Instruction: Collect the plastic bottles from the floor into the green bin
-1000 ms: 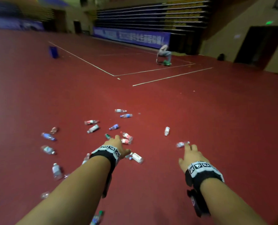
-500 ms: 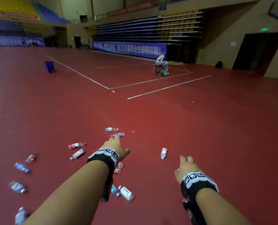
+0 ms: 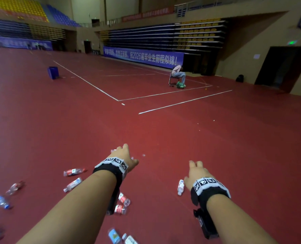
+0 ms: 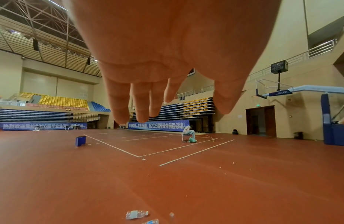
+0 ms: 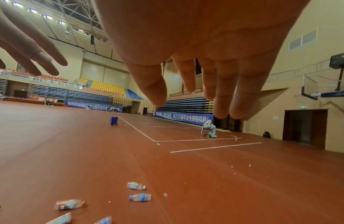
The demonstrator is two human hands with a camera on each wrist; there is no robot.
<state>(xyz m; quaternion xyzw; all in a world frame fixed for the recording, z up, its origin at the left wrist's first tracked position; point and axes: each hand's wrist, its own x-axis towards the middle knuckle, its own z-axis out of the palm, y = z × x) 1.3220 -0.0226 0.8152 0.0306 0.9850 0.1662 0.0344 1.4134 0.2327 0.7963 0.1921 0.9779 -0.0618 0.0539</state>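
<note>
A: Bottles everywhere on the red floor point(image 3: 216, 155). One white-labelled bottle point(image 3: 181, 187) lies just beside your right hand point(image 3: 197, 173), a red-labelled bottle point(image 3: 73, 172) sits to the left of your left hand point(image 3: 124, 156), and two more red ones point(image 3: 123, 203) lie under that forearm.

B: Compared with a second ago, the whole scatter has slid toward you. The clear bottle point(image 4: 136, 214) that sat ahead of your left fingers point(image 4: 119, 109) is now right beneath them.

A: So you've walked into the pile, and a pickup looks close. Both hands are spread and empty, palms down; the right fingers point(image 5: 221, 98) hang relaxed too.

B: Nothing collected in hand yet, then. And the green bin? I can't find it in any view. There's a blue bin point(image 3: 53, 72) far off by the white line, and a seated person point(image 3: 178, 74) with a green bag point(image 3: 180, 85) at their feet.

A: I'd judge you'll need to locate that bin once your hands are full.
</note>
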